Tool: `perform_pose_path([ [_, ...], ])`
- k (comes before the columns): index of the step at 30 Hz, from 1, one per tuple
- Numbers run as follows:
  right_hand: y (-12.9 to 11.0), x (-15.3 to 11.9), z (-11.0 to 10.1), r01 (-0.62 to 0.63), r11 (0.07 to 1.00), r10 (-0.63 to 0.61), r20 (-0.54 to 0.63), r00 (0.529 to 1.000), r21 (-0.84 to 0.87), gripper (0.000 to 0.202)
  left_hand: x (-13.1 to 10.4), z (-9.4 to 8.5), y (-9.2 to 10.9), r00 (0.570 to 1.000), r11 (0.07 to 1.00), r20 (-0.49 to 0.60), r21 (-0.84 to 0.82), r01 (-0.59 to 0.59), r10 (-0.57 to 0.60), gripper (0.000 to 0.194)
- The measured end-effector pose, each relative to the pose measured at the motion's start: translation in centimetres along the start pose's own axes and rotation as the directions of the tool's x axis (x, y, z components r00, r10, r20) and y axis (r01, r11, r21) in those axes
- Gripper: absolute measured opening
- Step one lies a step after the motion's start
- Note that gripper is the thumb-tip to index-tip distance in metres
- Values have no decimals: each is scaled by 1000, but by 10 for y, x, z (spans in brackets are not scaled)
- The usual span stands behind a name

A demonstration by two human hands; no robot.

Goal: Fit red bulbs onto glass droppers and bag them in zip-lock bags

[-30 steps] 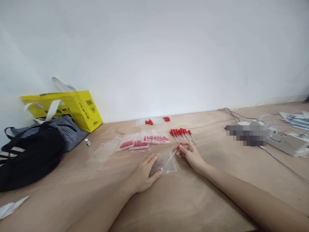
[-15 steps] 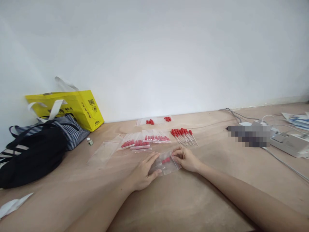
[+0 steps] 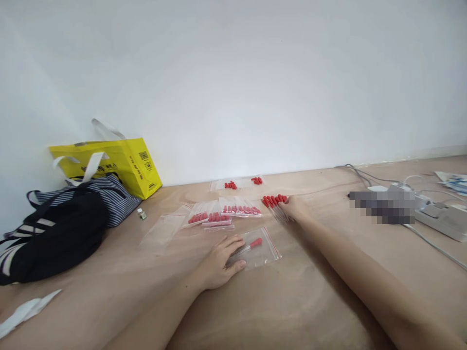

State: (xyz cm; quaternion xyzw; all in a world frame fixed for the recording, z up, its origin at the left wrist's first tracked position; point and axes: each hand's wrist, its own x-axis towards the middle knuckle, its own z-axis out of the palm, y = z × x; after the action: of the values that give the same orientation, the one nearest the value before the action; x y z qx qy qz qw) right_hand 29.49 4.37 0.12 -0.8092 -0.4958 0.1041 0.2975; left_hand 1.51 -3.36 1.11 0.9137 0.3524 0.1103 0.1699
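Under the spread fingers of my left hand (image 3: pixel 225 261) lies a clear zip bag (image 3: pixel 265 253), pressed to the table at its left end. One red-bulbed dropper (image 3: pixel 256 242) shows inside it. My right hand (image 3: pixel 294 209) is at the right side of a row of red-bulbed droppers (image 3: pixel 273 200), its fingertips pressed together on the rightmost one. Several filled zip bags (image 3: pixel 241 209) overlap behind my left hand. To their left are flat bags with nothing visible inside (image 3: pixel 164 231).
Near the wall lies a clear bag with red bulbs (image 3: pixel 230 185). A yellow bag (image 3: pixel 146 170), a striped bag (image 3: pixel 122 199), a black bag (image 3: pixel 65 233) and a small bottle (image 3: pixel 141 214) are at left. A power strip (image 3: pixel 443 218) with cables is at right.
My right hand has let go of the zip bag's open end and moved back and right to the droppers. My left hand stays on the bag. The view has shifted slightly.
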Motion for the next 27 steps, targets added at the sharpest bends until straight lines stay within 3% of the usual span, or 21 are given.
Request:
perform_pose_path([
  [5,-4,1,0,-27,998,28,-22,999,59,21,0,2,-3,1000,1000,-4,-6,-3,3,45],
  [12,-1,-22,-23,138,926,-142,-15,990,350,25,-1,1,-2,1000,1000,2,-1,-2,2,45],
  [14,6,-38,-24,164,857,-188,0,982,489,39,-1,0,-1,1000,1000,10,3,8,-8,46],
  [16,12,-55,-21,164,691,-241,10,971,704,66,-1,0,0,1000,1000,12,4,20,-20,47],
  [18,16,-70,-15,126,582,-269,44,962,803,80,-1,0,0,999,999,15,7,31,-31,49],
  [24,7,-97,2,-73,419,-221,180,958,905,70,-1,0,0,999,999,16,6,40,-40,51],
  [27,3,-103,6,-113,346,-235,203,951,931,63,-1,-1,2,999,999,7,-2,44,-44,52],
])
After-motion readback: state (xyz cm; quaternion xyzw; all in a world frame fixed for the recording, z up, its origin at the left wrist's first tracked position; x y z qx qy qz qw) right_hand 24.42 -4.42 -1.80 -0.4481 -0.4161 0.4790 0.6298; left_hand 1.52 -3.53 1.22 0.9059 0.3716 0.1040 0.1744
